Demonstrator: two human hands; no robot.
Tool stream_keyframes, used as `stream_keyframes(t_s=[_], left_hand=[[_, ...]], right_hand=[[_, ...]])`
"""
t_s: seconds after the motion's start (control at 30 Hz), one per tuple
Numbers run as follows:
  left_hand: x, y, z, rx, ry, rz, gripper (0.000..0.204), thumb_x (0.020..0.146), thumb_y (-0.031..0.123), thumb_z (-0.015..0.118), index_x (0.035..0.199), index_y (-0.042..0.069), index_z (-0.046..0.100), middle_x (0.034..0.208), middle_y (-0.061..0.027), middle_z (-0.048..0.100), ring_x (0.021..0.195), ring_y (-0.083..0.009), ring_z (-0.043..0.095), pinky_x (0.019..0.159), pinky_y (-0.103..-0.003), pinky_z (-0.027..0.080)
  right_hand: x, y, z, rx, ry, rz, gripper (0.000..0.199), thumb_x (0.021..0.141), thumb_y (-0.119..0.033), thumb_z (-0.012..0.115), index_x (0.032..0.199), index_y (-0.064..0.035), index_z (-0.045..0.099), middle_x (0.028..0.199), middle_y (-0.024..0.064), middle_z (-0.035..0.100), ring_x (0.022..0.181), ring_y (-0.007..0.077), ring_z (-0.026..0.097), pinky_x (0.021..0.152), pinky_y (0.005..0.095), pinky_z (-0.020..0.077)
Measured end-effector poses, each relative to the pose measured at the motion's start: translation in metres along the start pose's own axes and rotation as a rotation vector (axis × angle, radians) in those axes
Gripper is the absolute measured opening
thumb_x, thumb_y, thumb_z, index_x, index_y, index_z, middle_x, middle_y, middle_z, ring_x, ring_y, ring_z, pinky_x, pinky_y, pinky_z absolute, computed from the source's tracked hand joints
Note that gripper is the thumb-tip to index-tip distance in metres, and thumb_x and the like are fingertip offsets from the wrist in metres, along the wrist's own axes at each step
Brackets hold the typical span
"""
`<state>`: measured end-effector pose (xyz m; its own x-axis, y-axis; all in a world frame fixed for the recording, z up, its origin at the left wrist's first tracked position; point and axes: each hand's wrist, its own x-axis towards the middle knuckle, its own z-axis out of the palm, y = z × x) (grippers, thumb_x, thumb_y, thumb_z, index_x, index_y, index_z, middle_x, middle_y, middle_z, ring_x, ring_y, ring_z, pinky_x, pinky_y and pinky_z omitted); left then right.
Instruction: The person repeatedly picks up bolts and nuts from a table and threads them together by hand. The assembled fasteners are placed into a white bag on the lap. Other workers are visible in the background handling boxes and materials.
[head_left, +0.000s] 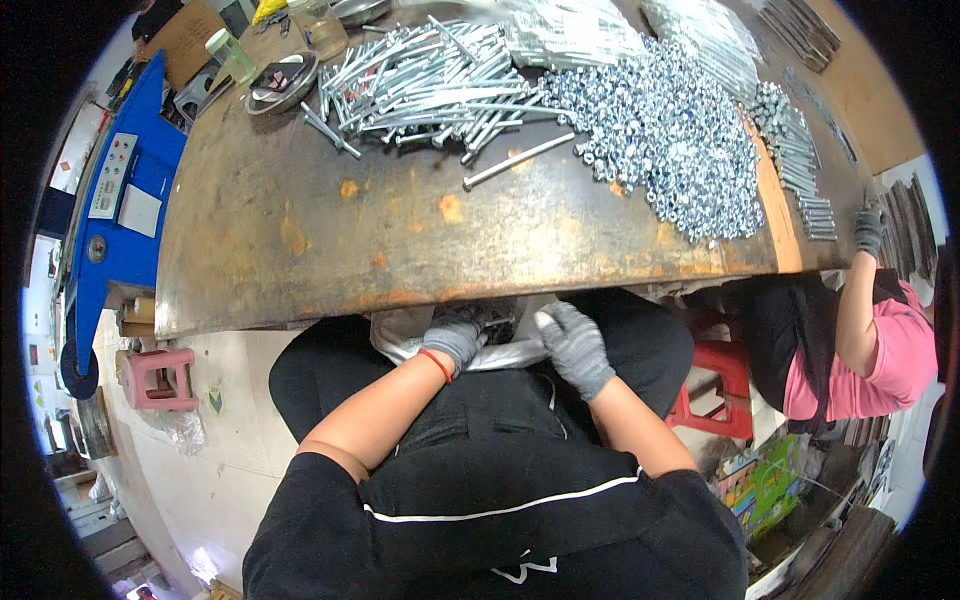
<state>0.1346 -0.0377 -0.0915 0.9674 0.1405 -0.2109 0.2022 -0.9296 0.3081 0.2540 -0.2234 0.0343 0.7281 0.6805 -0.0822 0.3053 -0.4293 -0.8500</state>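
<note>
A white bag (512, 354) sits in my lap below the table's front edge, with dark and shiny metal pieces partly visible in its mouth. My left hand (455, 338), in a grey glove, is curled over the bag's opening; its fingertips and whatever they hold are hidden among the metal pieces. At the bag's right side is my right hand (577, 350), also gloved in grey, its fingers closed together at the bag's edge. On the table ahead lie a heap of long bolts (430, 90), a large pile of nuts (665, 140) and a single long bolt (518, 161).
Clear plastic bags (575, 35) lie behind the nuts. Beyond a wooden strip (775, 200) are rows of shorter bolts (800, 165). A gloved co-worker (880, 340) sits at the right. Blue equipment (125, 190) and a pink stool (160, 380) stand left; a red stool (720, 390) stands right.
</note>
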Motion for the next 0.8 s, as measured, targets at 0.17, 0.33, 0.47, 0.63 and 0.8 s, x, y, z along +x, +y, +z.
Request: stream_keyframes(t_s=[0.17,0.33,0.47,0.63,0.8], left_hand=[[-0.001,0.065,-0.122,-0.363,-0.391,0.261,0.031,0.087,0.031,0.052,0.109,0.012,0.062,0.100,-0.0157,0.063,0.095,-0.0335,0.059,0.086,-0.039,0.045],[0.070,0.086,-0.202,-0.321,0.379,0.278,0.033,0.085,0.032,0.050,0.100,0.006,0.062,0.100,-0.0147,0.061,0.089,-0.0316,0.059,0.080,-0.041,0.047],[0.166,0.042,-0.188,0.143,0.585,-0.164,0.042,0.078,0.032,0.058,0.111,0.006,0.056,0.118,-0.0152,0.053,0.108,-0.0277,0.054,0.091,-0.044,0.041],[0.180,0.044,-0.200,0.094,0.394,-0.263,0.025,0.084,0.026,0.053,0.095,0.007,0.064,0.096,-0.0156,0.064,0.089,-0.0297,0.063,0.075,-0.043,0.050],[0.120,0.042,-0.204,-0.920,0.227,-0.374,0.020,0.092,0.018,0.048,0.103,0.005,0.057,0.101,-0.0131,0.062,0.088,-0.0274,0.062,0.076,-0.036,0.049]], right_hand=[[0.046,-0.007,-0.074,-0.273,0.520,-0.079,0.024,0.085,-0.019,0.058,0.103,-0.0023,0.058,0.083,0.0172,0.062,0.075,0.0311,0.061,0.069,0.0376,0.0480],[0.106,0.001,-0.099,-0.490,0.484,0.360,0.033,0.086,-0.028,0.056,0.112,-0.0082,0.052,0.089,0.0179,0.063,0.080,0.0332,0.061,0.073,0.0418,0.0484],[0.136,-0.030,-0.089,-0.540,0.391,0.445,0.035,0.088,-0.031,0.052,0.115,-0.0088,0.053,0.098,0.0197,0.063,0.090,0.0365,0.061,0.076,0.0453,0.0472],[0.130,0.006,-0.089,-0.427,0.672,0.175,0.023,0.082,-0.021,0.059,0.097,-0.0035,0.056,0.084,0.0187,0.062,0.077,0.0331,0.060,0.071,0.0419,0.0467],[0.124,0.039,-0.094,-0.128,0.733,-0.031,0.021,0.084,-0.015,0.057,0.099,-0.0013,0.055,0.084,0.0128,0.057,0.078,0.0241,0.053,0.076,0.0359,0.0440]])
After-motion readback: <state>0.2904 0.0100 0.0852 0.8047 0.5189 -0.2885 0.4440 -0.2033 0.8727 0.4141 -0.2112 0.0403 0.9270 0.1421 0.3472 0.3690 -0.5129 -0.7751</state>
